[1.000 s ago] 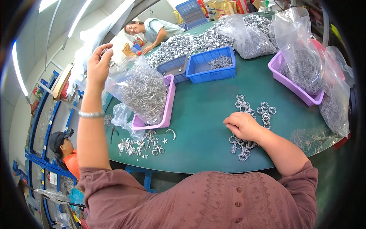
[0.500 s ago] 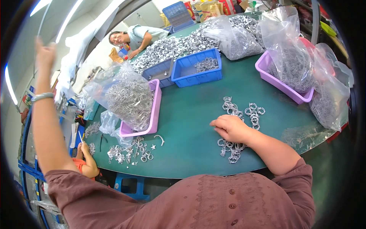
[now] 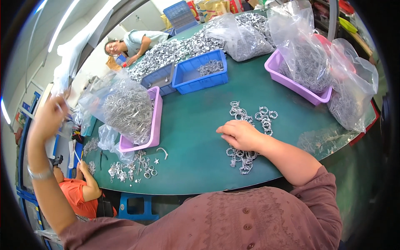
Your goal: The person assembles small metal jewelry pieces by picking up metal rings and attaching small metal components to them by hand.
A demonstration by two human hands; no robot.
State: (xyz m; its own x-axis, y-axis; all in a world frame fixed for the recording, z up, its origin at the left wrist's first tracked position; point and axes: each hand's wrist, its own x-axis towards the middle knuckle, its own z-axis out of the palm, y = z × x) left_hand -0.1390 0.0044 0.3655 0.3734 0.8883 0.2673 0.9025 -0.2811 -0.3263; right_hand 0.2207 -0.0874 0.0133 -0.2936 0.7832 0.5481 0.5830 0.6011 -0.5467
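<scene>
Lit at far left by long white tube lights (image 3: pixel 63 26); backed by a pale wall (image 3: pixel 98 58); furnished with a broad green-topped desk (image 3: pixel 183 137), blue-framed shelving (image 3: pixel 26 192) at left, and a blue plastic stool (image 3: pixel 147 206) near left.

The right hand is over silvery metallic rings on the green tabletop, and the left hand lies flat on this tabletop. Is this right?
No: the head view shows the left hand raised in the air, off the green tabletop. The right hand is over the silvery metallic rings.
</scene>
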